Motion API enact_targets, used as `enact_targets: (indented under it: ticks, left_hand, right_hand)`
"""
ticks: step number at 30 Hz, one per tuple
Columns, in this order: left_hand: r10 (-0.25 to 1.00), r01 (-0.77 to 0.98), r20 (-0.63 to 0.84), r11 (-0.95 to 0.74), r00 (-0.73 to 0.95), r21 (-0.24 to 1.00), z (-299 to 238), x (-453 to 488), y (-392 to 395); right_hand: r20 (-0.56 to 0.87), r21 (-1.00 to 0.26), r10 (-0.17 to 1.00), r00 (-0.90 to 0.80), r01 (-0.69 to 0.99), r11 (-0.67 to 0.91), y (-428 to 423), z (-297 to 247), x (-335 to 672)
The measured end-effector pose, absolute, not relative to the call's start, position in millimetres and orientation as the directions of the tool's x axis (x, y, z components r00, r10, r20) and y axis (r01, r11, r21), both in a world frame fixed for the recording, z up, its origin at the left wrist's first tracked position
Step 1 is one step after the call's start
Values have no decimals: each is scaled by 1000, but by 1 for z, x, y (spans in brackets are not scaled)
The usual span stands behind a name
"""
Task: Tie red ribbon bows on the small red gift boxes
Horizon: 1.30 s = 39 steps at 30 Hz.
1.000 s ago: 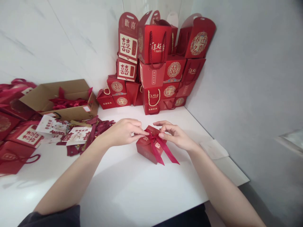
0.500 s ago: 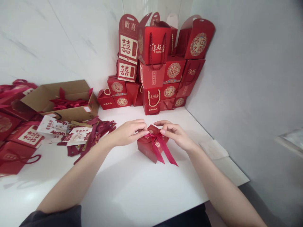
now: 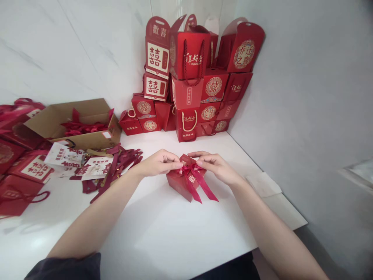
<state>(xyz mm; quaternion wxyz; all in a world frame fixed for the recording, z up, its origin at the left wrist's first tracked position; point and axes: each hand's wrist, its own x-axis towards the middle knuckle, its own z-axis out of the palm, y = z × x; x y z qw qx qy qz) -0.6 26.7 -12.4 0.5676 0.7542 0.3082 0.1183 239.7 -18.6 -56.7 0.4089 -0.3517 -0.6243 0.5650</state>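
Observation:
A small red gift box (image 3: 180,186) with gold characters stands on the white table in front of me. Across its top lies a crimson ribbon (image 3: 207,188) in a bow, its two tails hanging down the near side. My left hand (image 3: 163,162) pinches the bow's left loop between thumb and fingers. On the other side my right hand (image 3: 217,166) pinches the right loop. Both hands are at the box's top edge, and the fingertips partly cover the loops.
Stacked red gift boxes (image 3: 189,93) stand at the back against the wall. An open cardboard box (image 3: 84,140) of red ribbons is at left, with printed cards (image 3: 97,168) and dark red straps (image 3: 116,165) before it. More red boxes (image 3: 20,190) sit far left; white sheets (image 3: 264,183) lie right.
The box has turned and shifted slightly left under my hands. My left fingers have closed lower on the loop, and my right hand has moved a little.

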Motion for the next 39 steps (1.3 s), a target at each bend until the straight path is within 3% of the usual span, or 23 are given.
enact_targets:
  ticks: [4,11,23,29,31,33,36,39]
  left_hand:
    - [599,378,-252,-91,760,922,-12,-1,28]
    - [681,392,-269,-29,682,920,-19,3,31]
    - [633,334,-266,13,727,942,-30,-5,43]
    - [648,325,-244,-6,721,946,-38,-8,46]
    - [638,344,-252,-22,728,939,-38,-9,45]
    - [629,358,-256,-38,734,933,-35,-8,43]
    - [619,376,-261,-60,741,925,-29,-6,38]
    - [621,405,-274,-76,734,911,-22,-5,34]
  right_hand:
    - [121,-993,912,-392,-42,114,-18,-59,239]
    - [141,-990,922,-360,-46,133,-17,-62,234]
    - [192,-981,912,-363,-108,164,-5,-78,240]
    - [239,-959,919,-315,73,274,-5,-70,245]
    - [351,-888,911,-216,231,397,-13,-57,248]
    - [461,-740,850,-254,419,527,-25,-42,251]
    - [419,-521,747,-517,537,664,-43,-25,252]
    - [338,-424,718,-608,583,693,-53,-23,247]
